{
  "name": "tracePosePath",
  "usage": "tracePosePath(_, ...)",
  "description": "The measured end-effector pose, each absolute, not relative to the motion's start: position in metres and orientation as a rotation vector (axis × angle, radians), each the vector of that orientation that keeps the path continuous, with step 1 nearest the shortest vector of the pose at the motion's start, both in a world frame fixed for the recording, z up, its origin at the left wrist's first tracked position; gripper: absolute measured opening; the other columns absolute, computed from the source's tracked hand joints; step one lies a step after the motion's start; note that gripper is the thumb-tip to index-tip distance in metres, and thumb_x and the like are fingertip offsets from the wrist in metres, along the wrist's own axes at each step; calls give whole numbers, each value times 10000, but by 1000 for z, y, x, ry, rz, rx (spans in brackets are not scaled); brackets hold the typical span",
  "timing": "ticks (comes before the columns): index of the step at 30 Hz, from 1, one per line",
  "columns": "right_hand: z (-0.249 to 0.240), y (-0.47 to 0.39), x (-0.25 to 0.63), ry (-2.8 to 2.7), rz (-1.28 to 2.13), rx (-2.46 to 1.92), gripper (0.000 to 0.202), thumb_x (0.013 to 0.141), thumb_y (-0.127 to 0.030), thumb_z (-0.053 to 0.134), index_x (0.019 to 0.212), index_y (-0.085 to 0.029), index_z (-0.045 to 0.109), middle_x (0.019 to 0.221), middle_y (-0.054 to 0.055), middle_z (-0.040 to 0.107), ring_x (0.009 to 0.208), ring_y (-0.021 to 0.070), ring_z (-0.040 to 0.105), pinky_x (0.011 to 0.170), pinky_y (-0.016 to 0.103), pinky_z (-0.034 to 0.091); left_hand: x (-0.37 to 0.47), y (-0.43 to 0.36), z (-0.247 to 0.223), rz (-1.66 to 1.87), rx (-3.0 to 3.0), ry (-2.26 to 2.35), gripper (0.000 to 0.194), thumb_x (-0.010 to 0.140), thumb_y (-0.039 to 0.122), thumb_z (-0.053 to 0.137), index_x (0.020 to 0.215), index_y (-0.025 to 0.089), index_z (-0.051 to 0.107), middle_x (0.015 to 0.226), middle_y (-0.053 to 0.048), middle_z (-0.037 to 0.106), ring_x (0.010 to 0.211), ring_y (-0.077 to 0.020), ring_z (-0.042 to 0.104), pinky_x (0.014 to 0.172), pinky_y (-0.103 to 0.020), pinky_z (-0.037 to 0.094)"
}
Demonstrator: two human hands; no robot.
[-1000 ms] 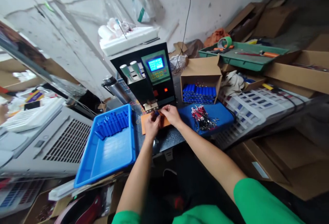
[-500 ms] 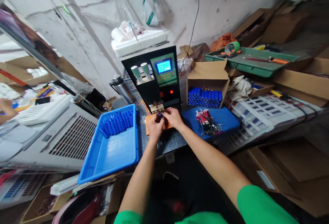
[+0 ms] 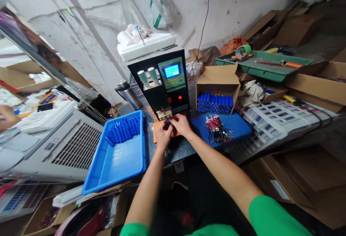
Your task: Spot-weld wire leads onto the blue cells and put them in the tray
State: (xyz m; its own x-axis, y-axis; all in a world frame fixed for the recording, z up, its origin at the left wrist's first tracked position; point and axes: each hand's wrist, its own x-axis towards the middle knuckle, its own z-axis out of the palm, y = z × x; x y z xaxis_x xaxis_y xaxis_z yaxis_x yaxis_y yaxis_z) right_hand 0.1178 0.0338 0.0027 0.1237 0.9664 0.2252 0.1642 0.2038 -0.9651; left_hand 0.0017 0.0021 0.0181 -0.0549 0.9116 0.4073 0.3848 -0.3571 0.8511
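My left hand [image 3: 164,134] is closed around a blue battery cell [image 3: 168,122], of which only a small dark-blue bit shows between the fingers. Close beside it, my right hand [image 3: 180,124] pinches at the same spot; what its fingertips hold is too small to make out. Both hands are just under the metal electrodes [image 3: 164,114] of a black spot welder [image 3: 175,100] with a lit blue screen [image 3: 172,70]. Under the hands lies an orange pad [image 3: 156,125]. To the right, a bundle of red and black wire leads [image 3: 217,129] rests on a blue block [image 3: 239,126].
A blue tray [image 3: 119,164] at the left holds a row of blue cells [image 3: 124,129]. Behind the leads, a cardboard box [image 3: 216,75] contains stacked blue cells [image 3: 214,102]. A steel flask [image 3: 129,93] stands beside the welder. Another person's hand [image 3: 8,115] shows at far left.
My hands stay at the electrodes with almost no movement. The welder's screen display looks slightly different, and the view has shifted a little.
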Motion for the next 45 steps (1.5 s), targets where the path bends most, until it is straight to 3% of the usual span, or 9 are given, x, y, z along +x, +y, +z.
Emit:
tracePosePath(24, 10, 19, 128, -1339, 862, -1172, 102, 821, -293, 639, 836, -192, 645, 829, 32, 716, 780, 182, 660, 736, 276, 495, 3, 2, 18, 1393, 1716, 1387, 257, 790, 358, 660, 943, 160, 723, 768, -22, 697, 682, -146, 617, 641, -238, 497)
tracePosePath(30, 7, 12, 135, -1431, 858, -1211, 141, 813, -294, 631, 722, -187, 612, 710, 11, 670, 642, 156, 597, 623, 254, 436, 2, 5, 12, 1405, 1664, 1334, 256, 775, 361, 660, 915, 151, 703, 761, -21, 687, 688, -139, 620, 657, -239, 498)
tracePosePath(35, 3, 16, 135, -1432, 850, -1222, 153, 790, -284, 624, 675, -184, 612, 680, 7, 658, 643, 151, 572, 617, 247, 405, 2, 6, 14, 1382, 1652, 1328, 232, 765, 345, 653, 890, 154, 693, 771, -23, 695, 730, -154, 642, 702, -256, 513)
tracePosePath(42, 6, 15, 140, -1374, 879, -1118, 220, 757, -312, 577, 578, -186, 552, 598, -15, 575, 621, 144, 521, 611, 256, 354, -13, 2, 21, 1419, 1628, 1305, 278, 782, 284, 603, 1013, 161, 699, 1001, -79, 728, 923, -206, 686, 843, -326, 547)
tracePosePath(45, 9, 13, 141, -1344, 930, -1098, 237, 746, -331, 572, 558, -192, 536, 556, -24, 537, 596, 142, 500, 598, 256, 353, -26, -6, 15, 1395, 1661, 1414, 261, 827, 296, 567, 998, 159, 709, 1000, -96, 733, 910, -215, 690, 840, -348, 545)
